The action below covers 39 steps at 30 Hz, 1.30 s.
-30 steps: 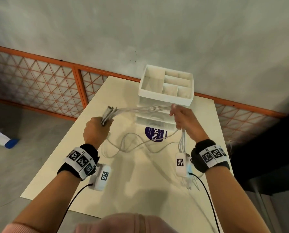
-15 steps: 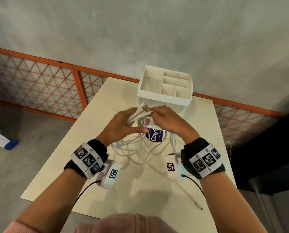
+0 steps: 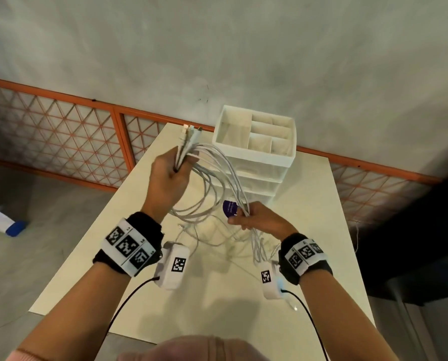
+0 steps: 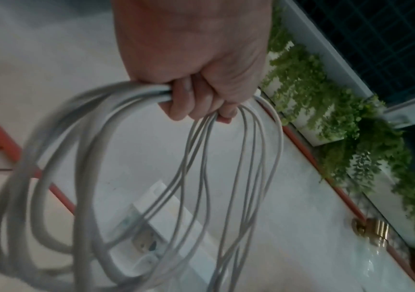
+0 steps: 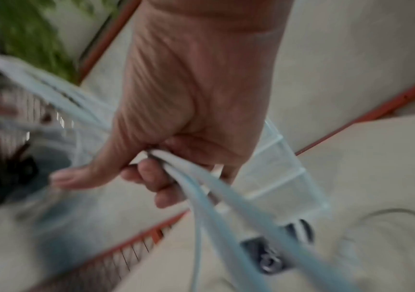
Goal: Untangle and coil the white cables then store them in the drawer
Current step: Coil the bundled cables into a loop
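Note:
Several white cables [image 3: 215, 173] hang in loops between my two hands above the table. My left hand [image 3: 169, 175] is raised and grips the bundled ends, whose plugs [image 3: 190, 130] stick up past the fist; in the left wrist view the curled fingers [image 4: 194, 98] hold the cables [image 4: 116, 158] as they loop down. Lower and to the right, my right hand [image 3: 254, 217] grips the strands in a loose fist; the right wrist view shows the cables [image 5: 216, 197] running out under the fingers [image 5: 151, 177]. The white drawer unit [image 3: 256, 157] stands behind them, drawers closed.
The cream table [image 3: 309, 230] carries slack cable tails [image 3: 212, 238] under my hands and a purple label [image 3: 229, 207] at the drawer unit's base. An open compartment tray [image 3: 254, 131] tops the unit. An orange lattice fence [image 3: 61, 134] runs behind, against a grey wall.
My hands, together at the drawer unit half a second ago, have parted: the left rose up and left with the cable ends, the right dropped down and right along the strands.

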{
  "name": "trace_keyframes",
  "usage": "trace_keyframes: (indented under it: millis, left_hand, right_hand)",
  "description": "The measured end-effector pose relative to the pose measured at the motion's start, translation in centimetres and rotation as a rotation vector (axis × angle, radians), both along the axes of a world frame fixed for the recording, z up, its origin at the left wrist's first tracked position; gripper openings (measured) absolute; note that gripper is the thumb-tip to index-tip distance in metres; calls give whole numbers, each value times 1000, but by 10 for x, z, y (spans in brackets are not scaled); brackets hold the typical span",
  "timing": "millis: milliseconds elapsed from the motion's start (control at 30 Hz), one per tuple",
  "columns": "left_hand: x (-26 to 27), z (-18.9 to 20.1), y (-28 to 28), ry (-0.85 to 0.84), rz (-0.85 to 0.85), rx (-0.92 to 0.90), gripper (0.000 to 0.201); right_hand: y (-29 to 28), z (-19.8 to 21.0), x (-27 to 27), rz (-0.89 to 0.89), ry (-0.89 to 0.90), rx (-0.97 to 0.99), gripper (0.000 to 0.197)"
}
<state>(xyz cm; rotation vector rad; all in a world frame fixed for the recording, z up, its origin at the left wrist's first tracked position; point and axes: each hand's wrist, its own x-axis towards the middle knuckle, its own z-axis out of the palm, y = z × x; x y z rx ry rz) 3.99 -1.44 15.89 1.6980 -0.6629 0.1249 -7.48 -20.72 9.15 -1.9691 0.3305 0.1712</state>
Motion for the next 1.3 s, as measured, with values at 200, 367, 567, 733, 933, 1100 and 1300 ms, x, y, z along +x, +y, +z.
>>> trace_keyframes:
  millis: [200,367,567,733,933,1100,1300]
  left_hand:
    - [2,-17,7,-12,43,117,20]
    - [1,-37,15,64,85,213,29]
    - [14,-60,28,52,161,333,32]
    - [19,-72,40,26,164,410,27]
    - [27,-81,63,-78,91,683,19]
    - [27,-87,77,57,-210,848,24]
    - [22,-85,97,199,-449,1116,12]
  right_hand:
    - [-6,-31,1,-173,5,-146,47]
    - [-5,17,15,-388,-254,-113,37]
    - [-12,63,15,-478,-475,-131,40]
    - [-10,47,1,-304,-296,-267,47]
    - [11,-38,-40,-130,161,-51,81]
    - [23,-88,-47,32,475,-155,74]
    - [27,-95,-11,198,456,-345,18]
